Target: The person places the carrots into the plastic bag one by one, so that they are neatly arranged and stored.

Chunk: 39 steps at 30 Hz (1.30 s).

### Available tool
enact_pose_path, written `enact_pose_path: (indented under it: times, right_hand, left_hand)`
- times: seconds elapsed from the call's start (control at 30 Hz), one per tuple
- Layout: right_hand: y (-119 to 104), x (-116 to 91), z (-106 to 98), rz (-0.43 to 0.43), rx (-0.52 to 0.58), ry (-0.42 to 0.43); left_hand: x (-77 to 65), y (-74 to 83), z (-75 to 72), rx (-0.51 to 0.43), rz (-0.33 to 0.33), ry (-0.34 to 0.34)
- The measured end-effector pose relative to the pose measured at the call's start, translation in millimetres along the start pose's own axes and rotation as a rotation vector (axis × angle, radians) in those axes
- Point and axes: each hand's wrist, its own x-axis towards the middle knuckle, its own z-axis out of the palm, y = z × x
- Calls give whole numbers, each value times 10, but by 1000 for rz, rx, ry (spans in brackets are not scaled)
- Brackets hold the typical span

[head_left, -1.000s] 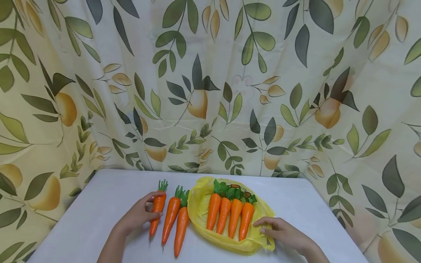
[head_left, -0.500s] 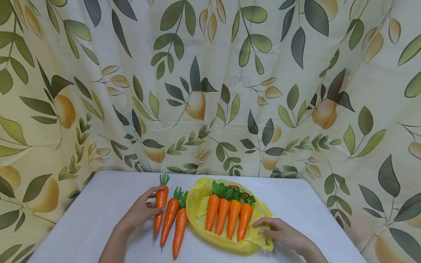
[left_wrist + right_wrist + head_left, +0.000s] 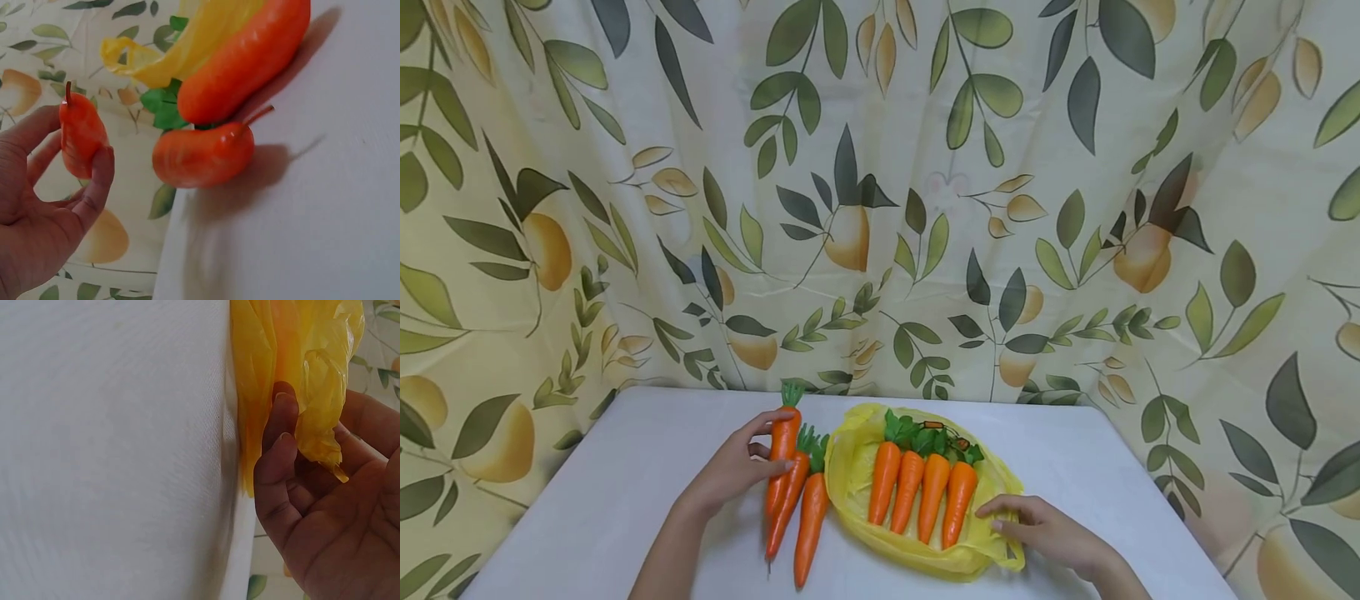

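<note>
My left hand (image 3: 733, 467) pinches an orange carrot (image 3: 786, 437) with a green top between thumb and fingers. In the left wrist view the held carrot (image 3: 81, 134) hangs apart from the other carrots, tip towards the camera. Just right of it lie a second carrot (image 3: 792, 498) and a third carrot (image 3: 810, 525) on the table. Farther right, a yellow plastic bag (image 3: 852, 479) is spread with its mouth open, with several carrots (image 3: 935, 492) side by side in it. My right hand (image 3: 1060, 536) grips the bag's near right edge; the right wrist view shows the plastic (image 3: 322, 394) between its fingers and thumb.
The white tabletop (image 3: 587, 508) reaches back to a leaf-and-fruit patterned curtain (image 3: 880, 208), which also hangs along both sides. The green carrot tops (image 3: 917, 433) in the bag point to the far side.
The left hand has raised its carrot and carried it right, so that it now overlaps the second carrot in the head view. The right hand and the bag have stayed in place.
</note>
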Motion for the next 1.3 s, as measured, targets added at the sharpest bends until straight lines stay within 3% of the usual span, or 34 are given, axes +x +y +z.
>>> enact_pose_path:
  times: [0.33,0.7,1.1,1.3]
  right_hand:
    - [16,13,2,20,1,3]
    - [24,19,4,12,2,-1]
    - [27,31,10,17,-5,-2]
    - [21,37,12,13,-13,-2]
  left_hand:
    - [-9,212,88,-40,51,-55]
    - [37,308,212,-74,70,-94]
    - [81,444,446,-95,102,-109]
    - [103,509,583,-95,139,-155]
